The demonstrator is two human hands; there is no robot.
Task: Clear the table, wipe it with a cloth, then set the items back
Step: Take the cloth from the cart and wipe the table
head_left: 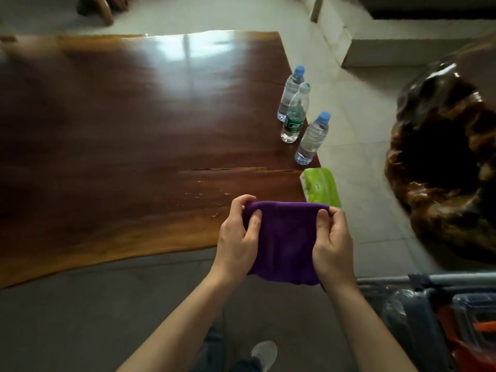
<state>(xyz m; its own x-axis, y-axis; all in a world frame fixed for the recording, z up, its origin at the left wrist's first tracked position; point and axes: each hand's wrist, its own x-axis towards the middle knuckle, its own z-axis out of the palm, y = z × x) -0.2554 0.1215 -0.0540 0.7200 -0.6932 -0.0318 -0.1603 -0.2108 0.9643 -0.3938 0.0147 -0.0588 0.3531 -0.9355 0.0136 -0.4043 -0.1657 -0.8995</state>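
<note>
A purple cloth (285,240) hangs between my two hands above the near right corner of the dark wooden table (128,135). My left hand (237,237) pinches its upper left corner and my right hand (332,240) pinches its upper right corner. Three water bottles stand along the table's right edge: a far one with a blue cap (290,93), a middle one with a green label (295,114) and a near one with a blue cap (312,138). A green tissue pack (320,186) lies at the corner, just beyond the cloth.
A few pale specks or droplets (204,196) lie on the wood near the cloth. A large carved root stool (445,157) stands right of the table. A metal cart with plastic-wrapped goods (440,318) is at the lower right. My shoe (264,354) shows below.
</note>
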